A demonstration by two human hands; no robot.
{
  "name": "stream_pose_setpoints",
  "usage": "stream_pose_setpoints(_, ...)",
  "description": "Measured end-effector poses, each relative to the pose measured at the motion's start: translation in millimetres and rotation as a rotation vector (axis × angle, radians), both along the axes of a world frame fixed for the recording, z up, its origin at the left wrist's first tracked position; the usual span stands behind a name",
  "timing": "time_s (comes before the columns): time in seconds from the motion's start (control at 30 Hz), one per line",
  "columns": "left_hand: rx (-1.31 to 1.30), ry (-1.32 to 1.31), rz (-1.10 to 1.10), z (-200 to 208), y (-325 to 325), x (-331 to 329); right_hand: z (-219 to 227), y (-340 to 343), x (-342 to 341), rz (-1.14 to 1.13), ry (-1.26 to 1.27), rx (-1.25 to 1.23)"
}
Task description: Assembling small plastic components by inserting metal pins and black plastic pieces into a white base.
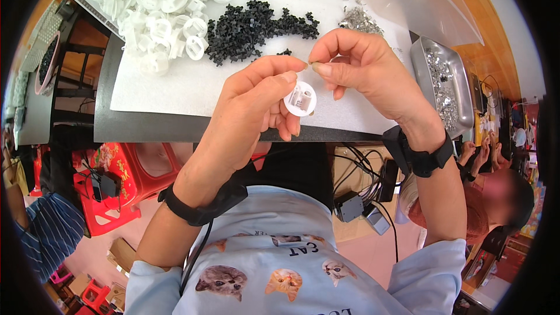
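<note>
My left hand (242,99) is closed around a round white plastic piece (302,94) with a moulded housing in its middle, which faces up toward me. Close to its fingertips, my right hand (373,70) is pinched, thumb against forefinger; whatever lies between them is too small to name. The two hands nearly meet above a white sheet (175,96) on the table. Beyond them lies a heap of small black plastic parts (248,32). A large pile of similar white round pieces (157,6) fills the far left, and small metal bits (360,20) lie behind my right hand.
A metal tray (417,58) with shiny small parts stands at the table's right. The dark table edge (140,131) runs in front of me. Red stools (125,169) stand at the left. Cables and small boxes (350,207) sit below the edge; other people are on both sides.
</note>
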State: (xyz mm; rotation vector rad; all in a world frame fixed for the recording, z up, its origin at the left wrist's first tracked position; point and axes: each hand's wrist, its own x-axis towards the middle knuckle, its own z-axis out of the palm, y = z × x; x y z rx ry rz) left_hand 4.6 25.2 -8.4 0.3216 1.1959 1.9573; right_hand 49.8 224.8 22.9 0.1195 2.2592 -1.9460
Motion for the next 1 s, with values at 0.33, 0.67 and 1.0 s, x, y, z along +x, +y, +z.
stream_pose_setpoints(0.33, -0.008, -0.023, -0.017, 1, 0, -3, -6, -21, -4, -0.013, 0.159, 0.258)
stream_pose_setpoints(0.67, 0.037, -0.053, 0.036, -1, -2, 1, -10, -23, -4, -0.048, 0.382, 0.440)
stream_pose_setpoints(1.0, 0.034, -0.056, 0.001, 1, -2, 2, -3, -25, -2, -0.020, 0.387, 0.567)
